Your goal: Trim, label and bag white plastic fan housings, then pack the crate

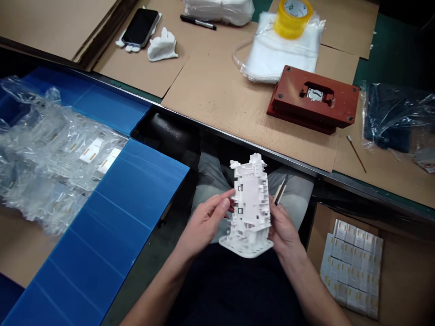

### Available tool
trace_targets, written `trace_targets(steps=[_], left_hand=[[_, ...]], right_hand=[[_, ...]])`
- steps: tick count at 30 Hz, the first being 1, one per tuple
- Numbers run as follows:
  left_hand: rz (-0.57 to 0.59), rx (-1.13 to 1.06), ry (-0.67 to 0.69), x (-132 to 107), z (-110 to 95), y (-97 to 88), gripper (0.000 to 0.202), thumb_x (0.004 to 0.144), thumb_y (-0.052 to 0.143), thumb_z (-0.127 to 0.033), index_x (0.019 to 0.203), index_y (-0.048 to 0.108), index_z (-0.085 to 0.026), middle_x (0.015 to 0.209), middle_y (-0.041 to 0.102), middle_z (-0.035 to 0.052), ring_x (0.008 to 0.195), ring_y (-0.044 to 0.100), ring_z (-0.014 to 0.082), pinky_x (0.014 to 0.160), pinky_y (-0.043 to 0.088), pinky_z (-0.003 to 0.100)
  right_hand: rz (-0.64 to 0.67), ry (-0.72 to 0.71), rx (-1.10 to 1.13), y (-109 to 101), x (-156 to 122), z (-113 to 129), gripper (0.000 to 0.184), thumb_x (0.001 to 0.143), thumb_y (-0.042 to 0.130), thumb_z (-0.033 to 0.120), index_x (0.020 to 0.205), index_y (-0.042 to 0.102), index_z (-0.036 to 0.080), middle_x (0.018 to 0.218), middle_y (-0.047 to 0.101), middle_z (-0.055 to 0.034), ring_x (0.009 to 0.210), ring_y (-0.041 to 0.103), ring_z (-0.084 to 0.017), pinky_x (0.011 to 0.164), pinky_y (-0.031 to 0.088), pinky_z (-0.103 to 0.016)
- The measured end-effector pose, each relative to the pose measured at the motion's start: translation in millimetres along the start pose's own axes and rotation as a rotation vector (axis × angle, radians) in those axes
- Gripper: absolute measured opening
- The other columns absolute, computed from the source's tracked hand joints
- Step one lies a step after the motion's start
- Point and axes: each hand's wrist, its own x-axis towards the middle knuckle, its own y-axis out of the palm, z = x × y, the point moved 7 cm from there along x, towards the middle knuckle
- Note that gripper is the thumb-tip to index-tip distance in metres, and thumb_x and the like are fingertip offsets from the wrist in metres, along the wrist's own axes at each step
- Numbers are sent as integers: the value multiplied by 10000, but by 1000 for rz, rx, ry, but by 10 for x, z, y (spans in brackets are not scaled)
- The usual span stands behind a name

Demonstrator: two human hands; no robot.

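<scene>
A cardboard box [401, 276], right of the white plastic part [250, 208], holds small white pieces [353, 267] packed in rows, too many to count surely. Left of the part, a blue tray [112, 217] carries a heap of clear bags [50, 145]. Beyond the part, one red fixture [312, 97] cradles one metal piece. The left hand [204, 224] and right hand [283, 231] pinch the single part upright over the lap, one on each side. The right also grips thin sticks [280, 190].

White plastic part [250, 209], reddish-brown block [312, 98] beyond it, yellow tape roll [292, 17] — blue sheet [112, 226] left, black phone [140, 26]
</scene>
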Motion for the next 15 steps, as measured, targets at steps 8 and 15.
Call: trace_targets(steps=[8,15], left_hand=[[-65,-518,-220,23,495,205,617,804,754,-488,1332,589,-213,1306,675,124,1225,615,328,1023,499,442],[-104,-553,36,-97,130,63,863,762,457,-873,1328,598,-237,1191,714,119,1240,599,352,927,560,453]], right_hand=[[58,0,-367,62,-128,256,372,873,688,478,1158,735,245,1311,661,-83,443,294,-14,388,234,-237],[-10,-242,-1032,-230,-483,777,422,993,486,480,1380,574,338,1170,676,-46,957,618,-184,744,490,-271]])
